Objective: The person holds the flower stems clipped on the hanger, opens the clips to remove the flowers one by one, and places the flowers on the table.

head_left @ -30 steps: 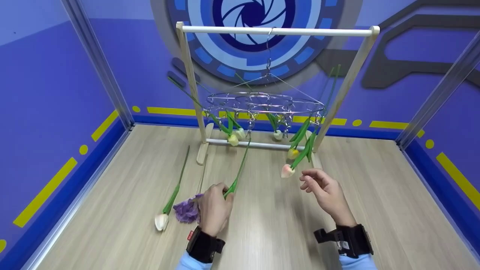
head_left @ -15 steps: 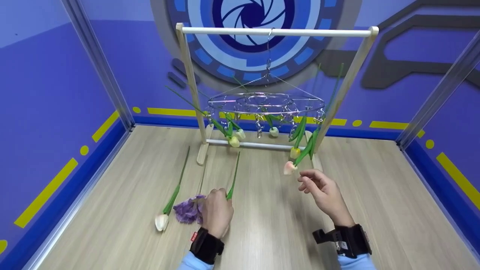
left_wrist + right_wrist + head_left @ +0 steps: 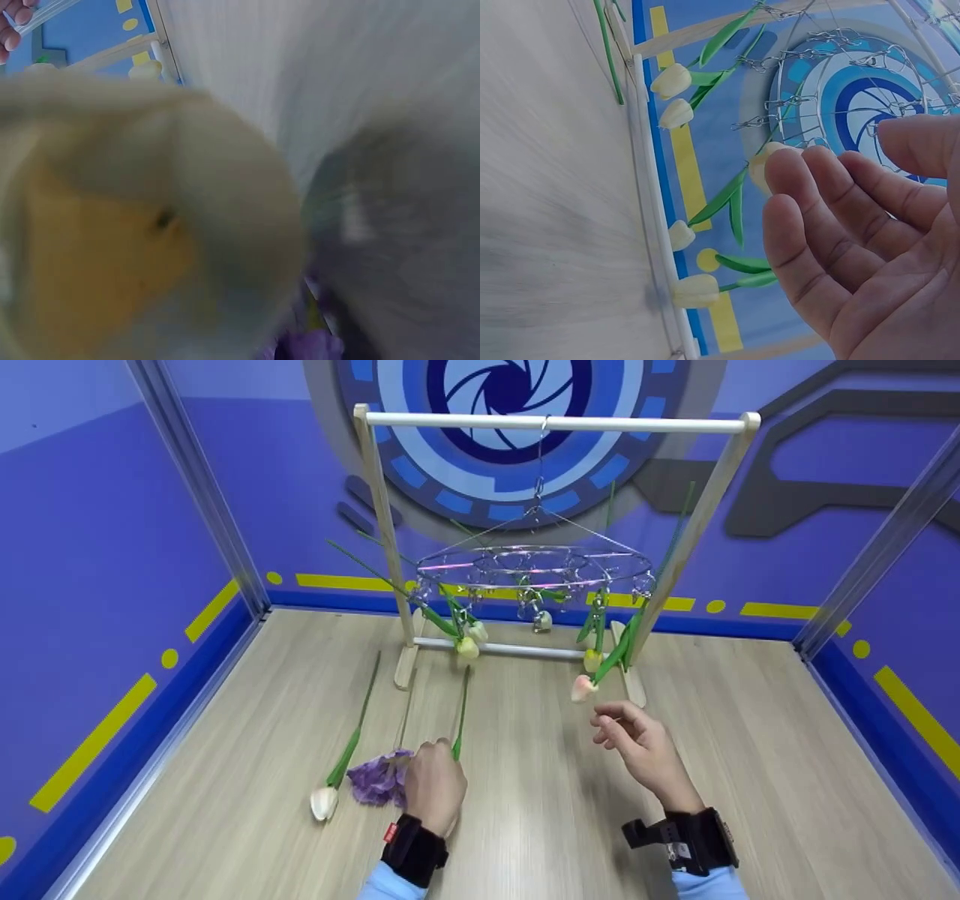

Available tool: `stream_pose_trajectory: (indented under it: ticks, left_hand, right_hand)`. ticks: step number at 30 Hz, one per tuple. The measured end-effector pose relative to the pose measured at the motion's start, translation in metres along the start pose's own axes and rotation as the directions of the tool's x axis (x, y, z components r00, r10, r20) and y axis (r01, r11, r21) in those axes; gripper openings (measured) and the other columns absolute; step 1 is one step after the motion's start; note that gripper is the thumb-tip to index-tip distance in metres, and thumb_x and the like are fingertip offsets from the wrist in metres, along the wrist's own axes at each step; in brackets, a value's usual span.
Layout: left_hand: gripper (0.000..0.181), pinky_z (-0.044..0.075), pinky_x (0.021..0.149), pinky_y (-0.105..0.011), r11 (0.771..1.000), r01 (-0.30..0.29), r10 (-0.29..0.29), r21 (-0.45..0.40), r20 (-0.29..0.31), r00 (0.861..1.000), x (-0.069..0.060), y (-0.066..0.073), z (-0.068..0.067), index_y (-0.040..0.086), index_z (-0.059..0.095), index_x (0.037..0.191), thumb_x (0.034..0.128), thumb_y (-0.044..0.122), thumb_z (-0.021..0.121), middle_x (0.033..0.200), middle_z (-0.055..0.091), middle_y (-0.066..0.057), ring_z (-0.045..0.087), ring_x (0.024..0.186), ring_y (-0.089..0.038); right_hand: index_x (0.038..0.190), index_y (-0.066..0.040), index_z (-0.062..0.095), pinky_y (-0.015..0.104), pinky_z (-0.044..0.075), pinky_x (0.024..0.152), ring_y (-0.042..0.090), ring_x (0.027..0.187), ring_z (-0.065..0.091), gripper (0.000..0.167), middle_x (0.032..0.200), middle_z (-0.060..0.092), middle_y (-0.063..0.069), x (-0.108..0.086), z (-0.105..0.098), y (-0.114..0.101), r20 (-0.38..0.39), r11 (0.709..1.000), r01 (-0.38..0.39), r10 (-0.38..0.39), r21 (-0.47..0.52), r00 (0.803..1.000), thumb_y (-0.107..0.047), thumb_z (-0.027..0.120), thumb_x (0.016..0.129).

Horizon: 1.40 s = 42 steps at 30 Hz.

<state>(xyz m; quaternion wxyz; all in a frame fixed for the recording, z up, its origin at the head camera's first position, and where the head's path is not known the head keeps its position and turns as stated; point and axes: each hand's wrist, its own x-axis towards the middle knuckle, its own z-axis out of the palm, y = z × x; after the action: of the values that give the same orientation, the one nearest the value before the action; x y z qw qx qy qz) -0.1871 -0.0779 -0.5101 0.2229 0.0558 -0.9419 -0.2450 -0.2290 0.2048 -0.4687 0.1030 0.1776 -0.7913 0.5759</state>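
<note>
My left hand point(image 3: 435, 787) grips a tulip by its leafy stem point(image 3: 461, 712), low over the table beside a purple flower point(image 3: 375, 780). Its bloom point(image 3: 150, 225) fills much of the left wrist view, large and blurred; the hand hides it from the head camera. My right hand point(image 3: 641, 746) hovers just below a pinkish tulip point(image 3: 584, 688), fingers loosely bent and holding nothing. Above, a round metal clip hanger point(image 3: 534, 568) carries several tulips upside down, among them a yellow one point(image 3: 592, 660) and pale ones point(image 3: 676, 114).
A wooden rack with a white top bar point(image 3: 465, 420) stands at the back and bears the hanger. Another white tulip point(image 3: 324, 802) lies on the table point(image 3: 540, 825) at the left. Blue walls point(image 3: 97, 555) enclose the table's back and sides.
The held tulip's stem tip has dropped away from the hanger's front clip toward the table. The hanger has turned, shifting its clips and flowers. My right hand has barely moved.
</note>
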Motion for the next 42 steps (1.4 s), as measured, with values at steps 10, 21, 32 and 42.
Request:
stream_pose_trajectory:
  ticks: [10,21,32,42]
  left_hand:
    - [0.011,0.054,0.055,-0.048,1.0,0.024,-0.025,0.015,0.023,0.999,-0.001,-0.001,-0.001,-0.003,0.067,0.077,0.0816,-0.011,0.07,0.067,0.065,-0.019,0.067,0.063,-0.037]
    - [0.031,0.043,0.044,-0.04,0.99,-0.016,0.008,0.139,0.057,0.998,-0.003,-0.002,-0.004,0.009,0.054,0.061,0.0787,-0.011,0.07,0.055,0.057,-0.008,0.056,0.049,-0.02]
    - [0.028,0.044,0.044,-0.039,0.984,0.006,-0.016,0.177,0.056,0.998,-0.001,-0.004,-0.006,0.008,0.056,0.06,0.0795,-0.007,0.07,0.055,0.058,-0.008,0.058,0.049,-0.022]
    - [0.028,0.046,0.044,-0.04,0.988,-0.005,-0.011,0.151,0.101,0.995,-0.001,-0.003,-0.015,0.008,0.055,0.061,0.0811,-0.006,0.069,0.055,0.056,-0.007,0.058,0.05,-0.022]
  right_hand:
    - [0.114,0.003,0.07,0.023,0.056,0.068,0.013,0.076,0.068,0.016,0.1,0.074,0.011,-0.001,0.012,0.007,0.052,0.998,0.023,-0.02,-0.057,0.998,0.0,0.06,0.102]
    - [0.114,0.001,0.071,0.023,0.055,0.068,0.016,0.077,0.069,0.016,0.097,0.074,0.01,-0.003,0.018,0.006,0.112,0.997,0.026,-0.017,-0.074,0.994,-0.005,0.062,0.102]
    - [0.115,0.002,0.071,0.023,0.055,0.069,0.015,0.077,0.069,0.017,0.098,0.074,0.012,-0.002,0.019,0.006,0.115,0.998,0.006,0.001,-0.066,0.993,-0.005,0.061,0.102]
    - [0.115,0.001,0.071,0.023,0.055,0.069,0.016,0.078,0.07,0.017,0.098,0.074,0.014,-0.002,0.018,0.006,0.121,0.997,0.011,-0.001,-0.082,0.993,-0.006,0.061,0.103]
